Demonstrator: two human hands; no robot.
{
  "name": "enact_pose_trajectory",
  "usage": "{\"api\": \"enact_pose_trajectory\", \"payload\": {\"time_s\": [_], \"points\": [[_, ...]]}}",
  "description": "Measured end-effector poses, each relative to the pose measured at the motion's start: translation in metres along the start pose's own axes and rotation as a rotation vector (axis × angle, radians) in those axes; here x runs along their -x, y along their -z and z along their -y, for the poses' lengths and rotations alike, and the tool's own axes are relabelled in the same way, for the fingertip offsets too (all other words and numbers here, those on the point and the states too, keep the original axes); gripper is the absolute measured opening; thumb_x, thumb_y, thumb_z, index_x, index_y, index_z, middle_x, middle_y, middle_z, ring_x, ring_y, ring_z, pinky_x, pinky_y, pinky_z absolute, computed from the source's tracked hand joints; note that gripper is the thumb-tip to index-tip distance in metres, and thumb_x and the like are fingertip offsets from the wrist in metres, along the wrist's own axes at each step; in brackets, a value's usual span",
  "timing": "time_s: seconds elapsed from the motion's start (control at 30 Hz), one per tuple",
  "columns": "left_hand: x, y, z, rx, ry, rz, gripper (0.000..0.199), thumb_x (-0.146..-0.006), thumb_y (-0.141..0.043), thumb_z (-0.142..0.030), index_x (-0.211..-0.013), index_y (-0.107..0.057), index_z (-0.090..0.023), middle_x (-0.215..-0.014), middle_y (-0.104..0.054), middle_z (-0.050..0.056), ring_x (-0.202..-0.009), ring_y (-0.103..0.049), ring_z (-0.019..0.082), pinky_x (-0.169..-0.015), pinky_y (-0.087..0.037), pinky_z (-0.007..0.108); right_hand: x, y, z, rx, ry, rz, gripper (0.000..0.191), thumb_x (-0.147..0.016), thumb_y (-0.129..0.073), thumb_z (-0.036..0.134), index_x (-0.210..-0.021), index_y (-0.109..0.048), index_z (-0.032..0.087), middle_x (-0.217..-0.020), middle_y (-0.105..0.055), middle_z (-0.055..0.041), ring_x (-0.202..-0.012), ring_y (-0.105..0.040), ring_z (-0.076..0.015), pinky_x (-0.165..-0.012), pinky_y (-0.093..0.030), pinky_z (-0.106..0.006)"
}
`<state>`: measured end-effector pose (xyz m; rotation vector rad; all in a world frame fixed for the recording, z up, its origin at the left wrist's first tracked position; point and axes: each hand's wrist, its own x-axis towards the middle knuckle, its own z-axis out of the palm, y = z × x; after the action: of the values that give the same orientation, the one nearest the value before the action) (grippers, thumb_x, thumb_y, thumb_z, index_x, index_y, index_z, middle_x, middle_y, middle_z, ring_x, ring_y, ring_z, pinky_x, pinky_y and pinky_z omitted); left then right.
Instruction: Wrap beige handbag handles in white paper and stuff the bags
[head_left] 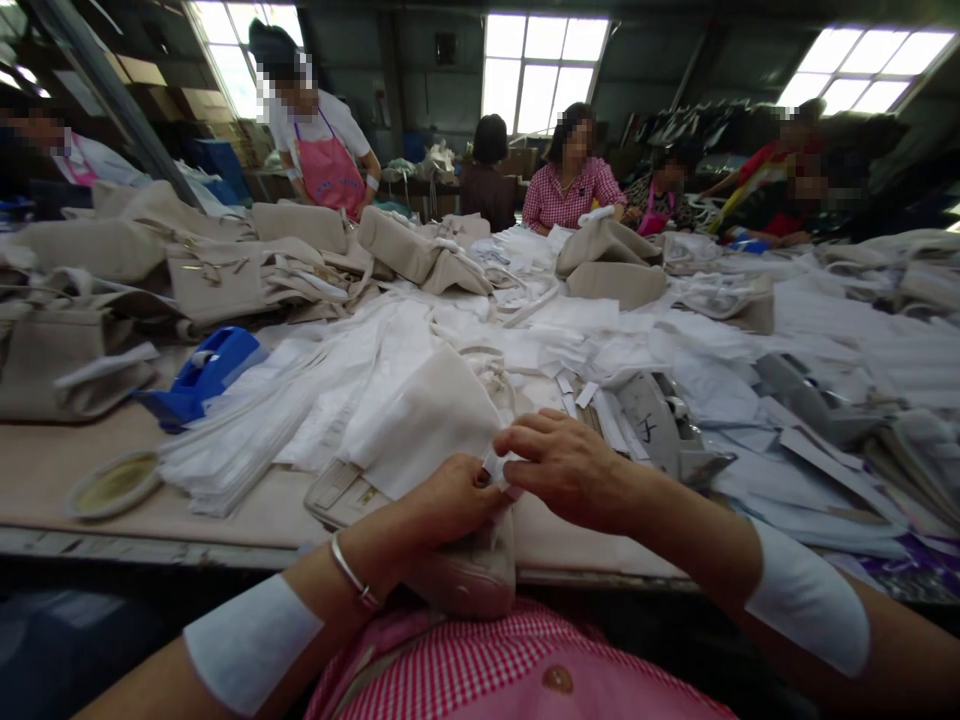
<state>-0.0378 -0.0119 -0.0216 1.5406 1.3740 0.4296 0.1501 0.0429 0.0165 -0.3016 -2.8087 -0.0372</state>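
Observation:
A beige handbag lies at the table's front edge, close against my body. A white sheet covers part of it, and a gold-coloured fitting shows on its flap. My left hand is over the bag, its thumb and fingers closed on a small white strip. From the other side, my right hand reaches in with bent fingers and grips the same strip. The fingers partly hide the strip, so its exact material cannot be made out.
A blue tape dispenser and a shallow round dish lie left. A grey tape dispenser stands right. White sheets and beige bags crowd the table. Several people work across it.

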Motion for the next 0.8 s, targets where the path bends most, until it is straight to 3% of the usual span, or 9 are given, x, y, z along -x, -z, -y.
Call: {"api": "enact_pose_trajectory", "payload": {"time_s": [0.07,0.17,0.33,0.47,0.63,0.8], "points": [[0.001,-0.002,0.002,-0.062,-0.050,-0.010,0.043,-0.087,-0.048,-0.051,-0.073,-0.062,-0.012,-0.059,-0.059,0.002,-0.053,-0.047,0.012,-0.049,-0.032,0.025,-0.011,-0.005,-0.005,-0.132,-0.027,-0.001,0.010,-0.085,-0.061,0.015,-0.080,-0.070,0.018,-0.108,-0.068,-0.0088,-0.091,-0.062,-0.0200,-0.082,-0.043,-0.035],[0.004,-0.003,0.002,-0.105,-0.148,-0.061,0.039,-0.088,-0.047,-0.046,-0.076,-0.064,-0.013,-0.065,-0.060,0.001,-0.059,-0.050,0.013,-0.052,-0.034,0.025,-0.015,-0.018,-0.010,-0.407,-0.113,0.015,0.011,-0.084,-0.063,0.012,-0.080,-0.072,0.017,-0.087,-0.070,-0.0048,-0.078,-0.063,-0.0146,-0.076,-0.046,-0.028],[0.008,-0.001,-0.007,-0.057,-0.004,-0.035,0.037,-0.082,-0.055,-0.050,-0.078,-0.063,-0.014,-0.060,-0.056,-0.001,-0.054,-0.050,0.013,-0.047,-0.032,0.024,-0.005,-0.034,-0.006,-0.623,-0.356,-0.154,0.017,-0.081,-0.061,0.005,-0.083,-0.073,0.015,-0.078,-0.069,-0.0033,-0.072,-0.064,-0.0131,-0.068,-0.048,-0.022],[0.004,-0.005,-0.008,-0.024,0.002,-0.042,0.040,-0.084,-0.052,-0.052,-0.076,-0.064,-0.014,-0.060,-0.055,-0.001,-0.055,-0.051,0.013,-0.048,-0.033,0.024,0.001,-0.039,-0.002,-0.679,-0.415,-0.224,0.013,-0.080,-0.063,0.007,-0.082,-0.073,0.016,-0.079,-0.071,-0.0029,-0.073,-0.065,-0.0137,-0.068,-0.049,-0.023],[-0.001,-0.010,0.001,-0.090,-0.106,-0.116,0.036,-0.086,-0.053,-0.048,-0.078,-0.067,-0.015,-0.066,-0.057,0.000,-0.062,-0.051,0.014,-0.055,-0.034,0.025,0.001,-0.022,-0.011,-0.874,-0.455,-0.039,0.016,-0.082,-0.066,0.016,-0.097,-0.070,0.017,-0.090,-0.073,-0.0033,-0.085,-0.067,-0.0163,-0.078,-0.051,-0.027],[-0.003,-0.012,0.007,-0.110,-0.092,-0.141,0.038,-0.084,-0.054,-0.051,-0.074,-0.065,-0.015,-0.062,-0.056,0.000,-0.058,-0.048,0.013,-0.052,-0.031,0.026,-0.015,0.003,-0.022,-0.704,-0.411,0.196,0.016,-0.086,-0.061,0.021,-0.098,-0.071,0.016,-0.092,-0.071,-0.0050,-0.085,-0.064,-0.0174,-0.079,-0.048,-0.029]]}}
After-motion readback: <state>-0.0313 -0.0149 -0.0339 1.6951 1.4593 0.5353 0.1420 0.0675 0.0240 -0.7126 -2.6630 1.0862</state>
